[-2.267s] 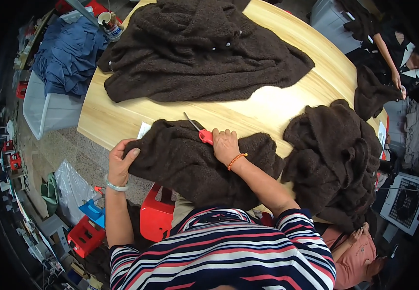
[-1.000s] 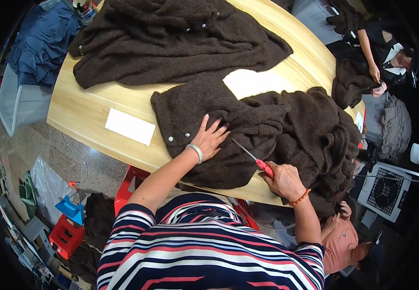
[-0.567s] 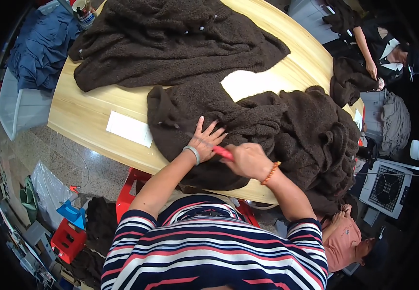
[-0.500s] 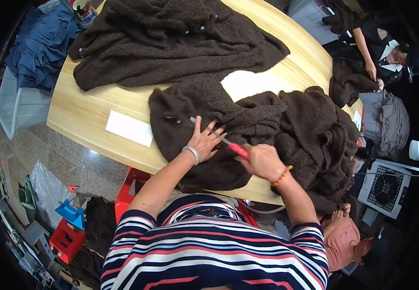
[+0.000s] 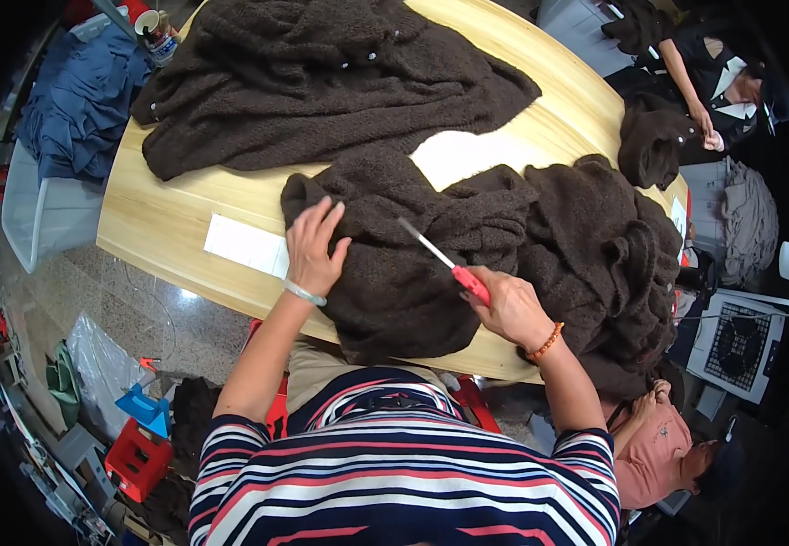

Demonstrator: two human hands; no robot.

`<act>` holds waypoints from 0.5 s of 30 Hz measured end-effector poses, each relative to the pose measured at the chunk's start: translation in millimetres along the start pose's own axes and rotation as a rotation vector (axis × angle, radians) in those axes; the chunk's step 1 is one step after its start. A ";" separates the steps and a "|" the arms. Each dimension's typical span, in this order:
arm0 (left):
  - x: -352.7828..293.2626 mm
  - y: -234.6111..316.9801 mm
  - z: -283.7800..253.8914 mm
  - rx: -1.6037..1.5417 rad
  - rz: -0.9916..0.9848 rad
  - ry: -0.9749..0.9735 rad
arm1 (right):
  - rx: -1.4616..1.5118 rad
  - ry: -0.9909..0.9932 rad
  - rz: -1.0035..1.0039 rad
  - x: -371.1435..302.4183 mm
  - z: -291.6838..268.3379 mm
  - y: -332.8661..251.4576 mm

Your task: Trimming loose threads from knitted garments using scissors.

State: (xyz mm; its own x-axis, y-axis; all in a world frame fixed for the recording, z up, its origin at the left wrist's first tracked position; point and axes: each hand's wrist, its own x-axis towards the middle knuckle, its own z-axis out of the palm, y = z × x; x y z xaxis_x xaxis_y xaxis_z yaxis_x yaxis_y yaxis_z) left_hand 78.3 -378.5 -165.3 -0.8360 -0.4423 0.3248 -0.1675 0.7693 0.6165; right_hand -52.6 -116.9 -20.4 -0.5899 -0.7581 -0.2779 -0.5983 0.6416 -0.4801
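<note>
A second dark brown knit garment (image 5: 321, 82) lies spread across the far bench (image 5: 148, 227). A white paper slip (image 5: 244, 246) rests near the left edge. Blue cloth (image 5: 76, 100) fills a bin far left.

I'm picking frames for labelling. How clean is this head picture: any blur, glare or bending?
Head view: the table edge bows with the fisheye and the corners go black; light is even, with no glare; the left hand, right hand and red-handled tool look sharp.

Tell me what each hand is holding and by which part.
The right hand grips a red-handled tool by its handle. The left hand holds nothing, lying flat on the dark brown knit garment.
</note>
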 end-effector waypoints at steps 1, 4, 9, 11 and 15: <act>2.8 -4.8 2.2 0.087 0.031 -0.059 | -0.075 -0.116 -0.001 -0.8 -1.4 -2.3; -18.9 -51.9 32.0 0.176 0.168 -0.407 | -0.198 -0.207 -0.142 2.7 4.0 -13.3; -26.3 -52.7 42.3 0.047 0.207 -0.308 | -0.208 -0.215 -0.186 9.8 16.2 -25.6; -32.2 -55.7 36.1 0.026 0.225 -0.292 | -0.107 -0.229 -0.191 14.8 20.1 -27.0; -26.4 -49.5 -1.5 -0.080 0.064 0.111 | 0.049 -0.100 -0.150 18.5 21.6 -18.2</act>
State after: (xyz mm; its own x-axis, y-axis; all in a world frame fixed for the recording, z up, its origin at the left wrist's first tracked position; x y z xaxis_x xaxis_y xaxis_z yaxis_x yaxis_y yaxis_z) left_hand 109.5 -405.6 -203.3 -0.7798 -0.4452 0.4402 -0.0695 0.7603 0.6459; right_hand -40.9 -145.1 -34.8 -0.4376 -0.8545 -0.2799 -0.6474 0.5155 -0.5614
